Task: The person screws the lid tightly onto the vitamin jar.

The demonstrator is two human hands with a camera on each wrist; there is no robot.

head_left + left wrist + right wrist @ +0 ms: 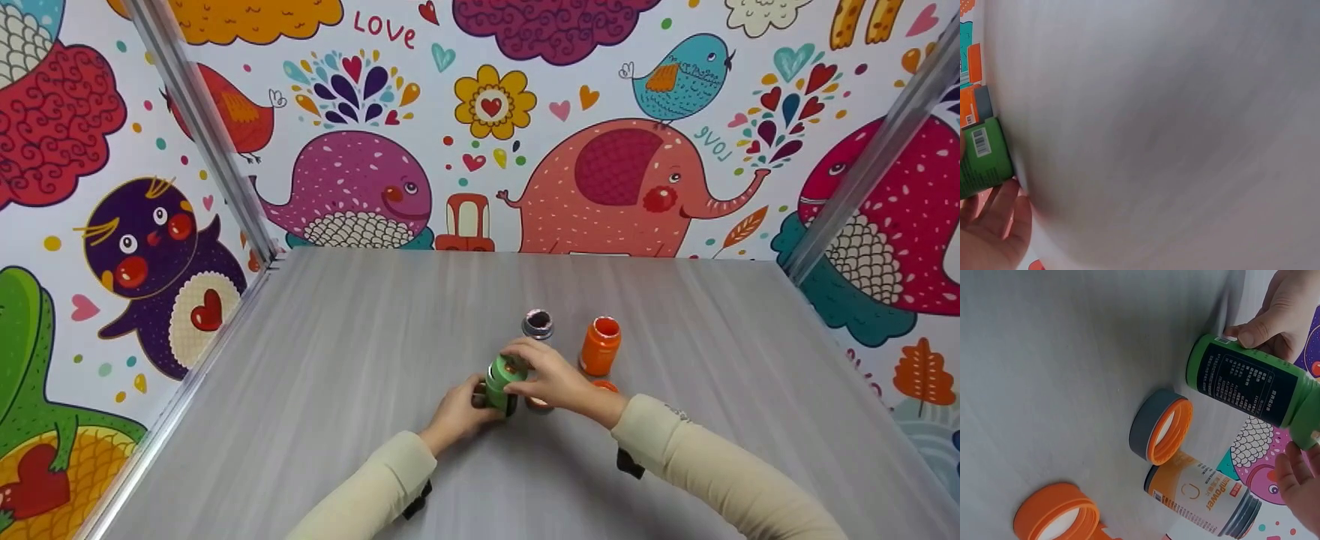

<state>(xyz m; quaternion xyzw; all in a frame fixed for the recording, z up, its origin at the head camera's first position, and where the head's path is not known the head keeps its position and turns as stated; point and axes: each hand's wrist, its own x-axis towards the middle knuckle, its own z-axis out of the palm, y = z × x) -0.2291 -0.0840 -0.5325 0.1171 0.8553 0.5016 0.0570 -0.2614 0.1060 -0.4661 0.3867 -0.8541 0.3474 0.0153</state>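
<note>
A green bottle [496, 394] with a dark label stands tilted above the table, gripped low on its body by my left hand [459, 411]. My right hand [559, 379] holds the green cap [1304, 419] at the bottle's top between thumb and fingers. In the right wrist view the cap sits at an angle to the bottle; whether it is loose cannot be told. Beyond the hands stand an uncapped orange bottle [600, 351] and an uncapped orange-and-white bottle with a grey neck [1202, 492], partly hidden by my right hand in the head view.
A grey cap with orange lining [1154, 430] and an orange cap [1055, 509] lie on the grey table [337, 337], close by the right hand. Printed walls [480, 172] with metal corner posts enclose the table at the back and sides.
</note>
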